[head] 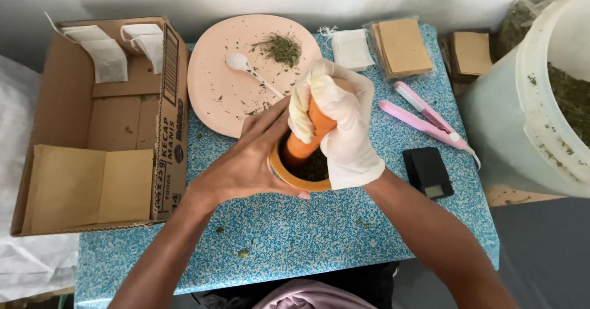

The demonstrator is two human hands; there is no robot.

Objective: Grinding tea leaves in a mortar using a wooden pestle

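An orange mortar (294,175) stands at the middle of the blue speckled table (307,235), with dark green crushed herb inside. My left hand (249,158), bare, wraps around the mortar's left side. My right hand (341,124), in a white glove, grips an orange pestle (310,134) whose lower end is down in the bowl. Behind them lies a pink round plate (224,87) with a small heap of dried green herb (279,47) and a white plastic spoon (246,68).
An open cardboard box (101,124) with brown paper pouches and white filter bags sits at the left. White bags (351,49), brown pouches (402,46), a pink sealer tool (424,118) and a small black scale (428,172) lie at the right. A big white bucket (528,100) of herb stands far right.
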